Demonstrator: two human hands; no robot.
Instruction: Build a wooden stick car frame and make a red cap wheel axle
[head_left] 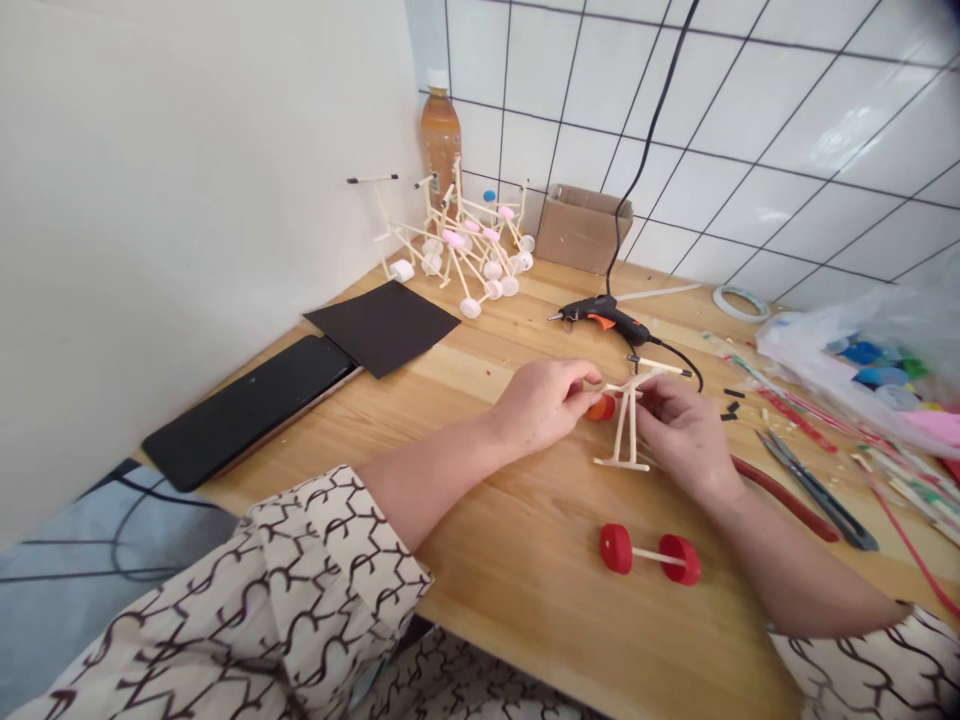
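Observation:
A pale stick frame (628,430) with a black-tipped crossbar stands upright between my hands. My left hand (546,402) pinches the left end of a stick on the frame. From the other side, my right hand (684,428) grips the frame near its top, fingertips closed on it. An orange-red cap (602,407) shows beside my left fingertips. On the table in front of the frame lies a pair of red wheels (649,556) joined by a pale stick.
Behind are a black glue gun (606,318), several finished stick models (469,240), a bottle (441,130) and a cardboard box (583,228). Black sheet (386,325) and phone (251,408) lie left. Scissors (817,490), tape (741,303) and a plastic bag of caps (877,350) lie right.

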